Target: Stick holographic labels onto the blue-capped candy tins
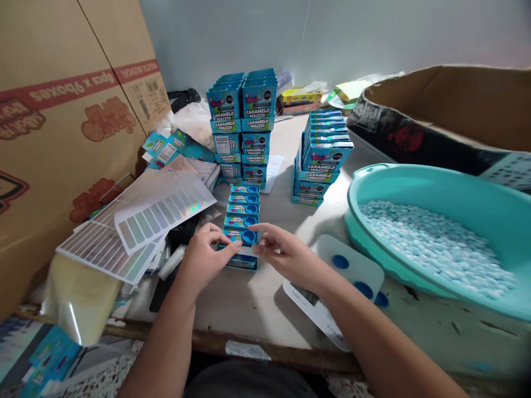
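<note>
Head cam, tbl w/ pkgs, wall

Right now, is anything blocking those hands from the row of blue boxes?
Nothing visible does: the left hand and right hand are at the near end of the blue boxes, a pale strip between them. The white scale sits to the right.

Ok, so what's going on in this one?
A person has the left hand and right hand at the near end of a row of blue boxes marked Caramelo Macizo. A pale strip shows between their fingertips; whether it's pinched or pressed down is unclear. Taller box stacks stand behind, shiny sticker sheets lie to the left, and a white scale and turquoise tub sit to the right.
</note>
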### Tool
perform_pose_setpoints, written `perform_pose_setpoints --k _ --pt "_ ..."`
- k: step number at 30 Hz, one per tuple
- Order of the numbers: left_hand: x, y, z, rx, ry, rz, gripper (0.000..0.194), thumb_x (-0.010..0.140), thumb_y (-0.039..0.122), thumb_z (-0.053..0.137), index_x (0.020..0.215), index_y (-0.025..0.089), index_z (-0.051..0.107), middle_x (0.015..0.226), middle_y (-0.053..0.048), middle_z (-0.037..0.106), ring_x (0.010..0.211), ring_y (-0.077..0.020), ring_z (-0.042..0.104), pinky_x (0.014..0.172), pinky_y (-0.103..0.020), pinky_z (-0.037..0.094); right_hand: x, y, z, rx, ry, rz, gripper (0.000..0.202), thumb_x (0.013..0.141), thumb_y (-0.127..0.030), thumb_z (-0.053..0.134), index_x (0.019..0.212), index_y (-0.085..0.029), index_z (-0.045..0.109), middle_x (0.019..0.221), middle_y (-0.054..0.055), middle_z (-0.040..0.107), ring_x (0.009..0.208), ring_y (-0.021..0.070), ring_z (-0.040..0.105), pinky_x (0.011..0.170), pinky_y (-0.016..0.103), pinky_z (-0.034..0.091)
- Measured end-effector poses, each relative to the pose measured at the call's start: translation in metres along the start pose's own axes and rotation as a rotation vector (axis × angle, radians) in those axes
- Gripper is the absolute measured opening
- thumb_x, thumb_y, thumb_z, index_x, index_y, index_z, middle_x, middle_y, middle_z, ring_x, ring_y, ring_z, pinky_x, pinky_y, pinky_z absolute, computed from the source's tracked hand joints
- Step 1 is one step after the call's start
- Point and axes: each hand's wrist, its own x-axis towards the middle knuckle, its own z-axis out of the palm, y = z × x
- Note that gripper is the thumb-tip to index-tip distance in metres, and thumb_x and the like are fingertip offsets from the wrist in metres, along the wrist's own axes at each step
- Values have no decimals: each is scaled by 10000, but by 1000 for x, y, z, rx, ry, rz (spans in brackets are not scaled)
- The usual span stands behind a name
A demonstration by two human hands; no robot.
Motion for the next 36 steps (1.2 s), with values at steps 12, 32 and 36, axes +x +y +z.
perform_pose_setpoints --k 12,32,36 --pt "-2 7 -4 74 -34 -24 203 746 382 778 631 227 715 873 5 514 736 -127 521 703 -287 432 3 4 -2 10 -62 45 361 936 -283 559 1288 -198 555 728 -25 531 651 148 496 615 298 406" --pt "-3 7 -4 73 -19 -26 204 738 374 792 612 226 728 880 -12 550 778 -151 564 749 -314 454 2 3 -6 15 -55 -13 339 943 -316 559 1259 -202 600 746 -12 552 648 143 480 609 284 418" --pt "-3 7 -3 73 -21 -19 216 745 383 793 614 224 725 879 -8 538 771 -146 551 753 -313 454 1 -1 -9 -16 -57 -13 328 942 -346 550 1230 -203 612 761 1 567 675 157 513 626 294 428"
